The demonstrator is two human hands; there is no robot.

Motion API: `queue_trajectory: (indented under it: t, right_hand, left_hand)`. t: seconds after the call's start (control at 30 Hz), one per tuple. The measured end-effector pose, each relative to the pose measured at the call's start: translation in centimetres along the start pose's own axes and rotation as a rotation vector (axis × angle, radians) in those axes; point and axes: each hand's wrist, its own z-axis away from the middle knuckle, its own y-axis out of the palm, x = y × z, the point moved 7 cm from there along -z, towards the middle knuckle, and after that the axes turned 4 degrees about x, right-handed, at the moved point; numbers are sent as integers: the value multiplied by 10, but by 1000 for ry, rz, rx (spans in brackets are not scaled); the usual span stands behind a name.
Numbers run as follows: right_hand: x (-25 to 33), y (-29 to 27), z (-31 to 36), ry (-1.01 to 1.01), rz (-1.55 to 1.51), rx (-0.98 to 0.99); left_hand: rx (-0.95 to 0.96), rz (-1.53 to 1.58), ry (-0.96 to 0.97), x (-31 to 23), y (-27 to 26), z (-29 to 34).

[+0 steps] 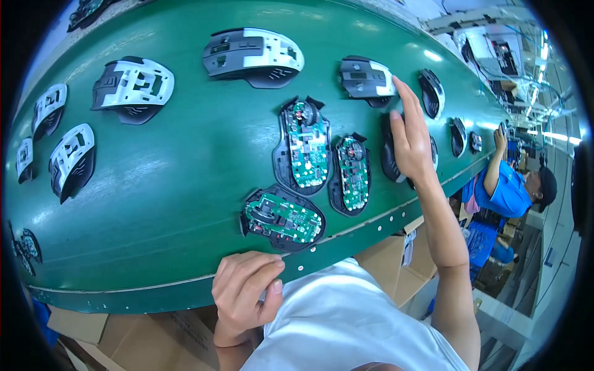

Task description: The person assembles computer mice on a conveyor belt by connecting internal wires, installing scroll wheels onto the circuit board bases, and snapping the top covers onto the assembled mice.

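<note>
My right hand (409,136) reaches over the green belt with its fingers stretched out. Its fingertips are at the edge of a grey and white mouse shell (365,79), and the palm partly covers a black mouse shell (390,151). At the belt's front edge, my left hand (244,287) rests with its fingers curled together and nothing visible in them. Just beyond it lies a black mouse base with a green circuit board (281,219). Two more mouse bases with boards, a larger one (307,145) and a narrower one (351,176), lie between my hands.
Several grey and white mouse shells, one of them large (253,55), are spread along the green belt (185,185). More circuit boards (26,250) sit at the far left. Cardboard boxes (154,340) stand below the belt. A person in blue (510,188) works farther along it.
</note>
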Motion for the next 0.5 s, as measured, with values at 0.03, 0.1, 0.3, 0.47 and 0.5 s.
queue_trajectory:
  t: [0.03, 0.1, 0.3, 0.47, 0.5]
  right_hand:
    - [-3, 0, -2, 19, -64, -9]
    - [-13, -1, 3, 110, -300, -68]
    - [-97, -92, 35, 64, -332, -489]
    - [-288, -129, 82, 377, -39, -103]
    - [-296, -118, 90, 405, 12, 9]
  left_hand:
    - [-20, -3, 1, 0, -3, -1]
    - [-18, -1, 17, 1, -5, 2]
    - [-1, -67, 53, -6, -2, 6]
    - [-37, -29, 64, 2, -11, 7]
    - [-42, -43, 51, 0, -12, 8]
